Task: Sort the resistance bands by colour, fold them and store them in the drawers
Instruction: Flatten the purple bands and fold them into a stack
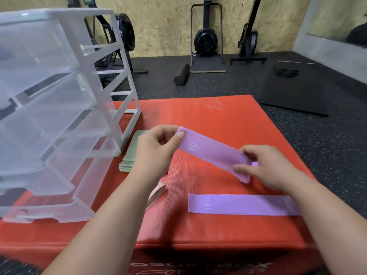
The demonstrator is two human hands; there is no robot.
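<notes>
I hold one purple band (214,153), marked 10, flat and slanting above the red mat (198,116), with my left hand (156,149) and right hand (266,167) each pinching an end. A second purple band (238,205) lies flat on the mat, nearer me. Folded green bands (131,153) sit stacked beside the clear drawers (59,116), which stand partly pulled out on the left, and a pink bundle (156,193) lies under my left forearm.

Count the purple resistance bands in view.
2: the held band, pinched between left hand and right hand; the second band, flat on the red padded box nearer the person. Others may hide behind the right hand.
</notes>
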